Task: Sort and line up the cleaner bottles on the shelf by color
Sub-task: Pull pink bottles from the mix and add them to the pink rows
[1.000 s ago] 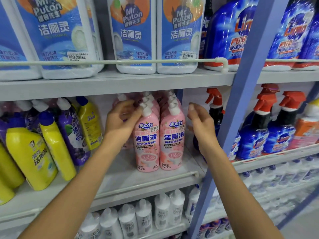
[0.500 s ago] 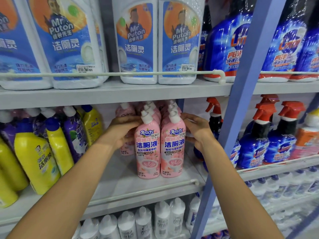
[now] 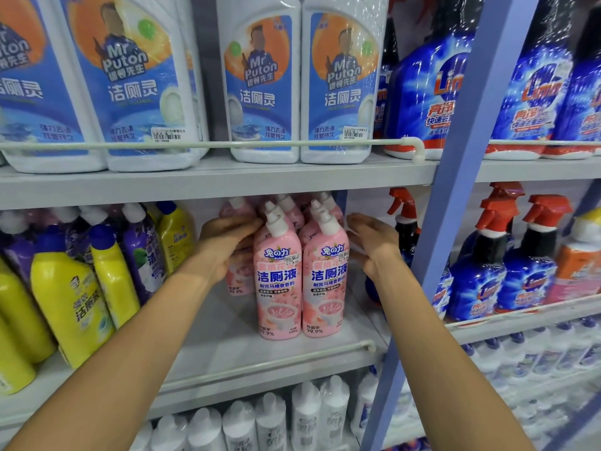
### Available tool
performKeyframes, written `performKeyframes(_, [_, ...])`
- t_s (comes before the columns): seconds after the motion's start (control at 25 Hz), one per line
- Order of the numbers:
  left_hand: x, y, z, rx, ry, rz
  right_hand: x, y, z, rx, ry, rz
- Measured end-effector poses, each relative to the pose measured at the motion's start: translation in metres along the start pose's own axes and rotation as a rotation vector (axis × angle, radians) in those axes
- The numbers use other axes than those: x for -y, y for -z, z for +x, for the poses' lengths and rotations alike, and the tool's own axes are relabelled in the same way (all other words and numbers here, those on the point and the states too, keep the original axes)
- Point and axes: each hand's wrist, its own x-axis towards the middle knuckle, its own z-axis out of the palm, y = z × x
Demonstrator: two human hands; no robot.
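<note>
A grey store shelf (image 3: 227, 323) carries two rows of pink toilet-cleaner bottles (image 3: 279, 288). Left of them lean yellow bottles (image 3: 68, 304) and purple bottles (image 3: 140, 245). Right of them, past a blue upright (image 3: 455, 190), stand spray bottles (image 3: 478, 281). The left hand (image 3: 224, 245) and right hand (image 3: 370, 245) flank the pink rows, fingers straight, each grip apart and clamping nothing.

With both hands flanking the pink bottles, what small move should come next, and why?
Probably press both palms inward to square up the bottles: the left hand lies open against the left pink row, the right hand is open beside the right pink row, and neither grips anything.
</note>
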Motion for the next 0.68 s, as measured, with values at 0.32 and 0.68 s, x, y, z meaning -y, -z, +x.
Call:
performKeyframes(0.32, [-0.032, -0.032, 0.015, 0.026, -0.132, 0.021, 0.033, -0.028, 0.012, 0.081, 0.133, -0.228])
performKeyframes(0.68, [-0.04, -0.057, 0.043, 0.061, -0.029, 0.181, 0.037, -0.032, 0.034, 0.155, 0.165, -0.611])
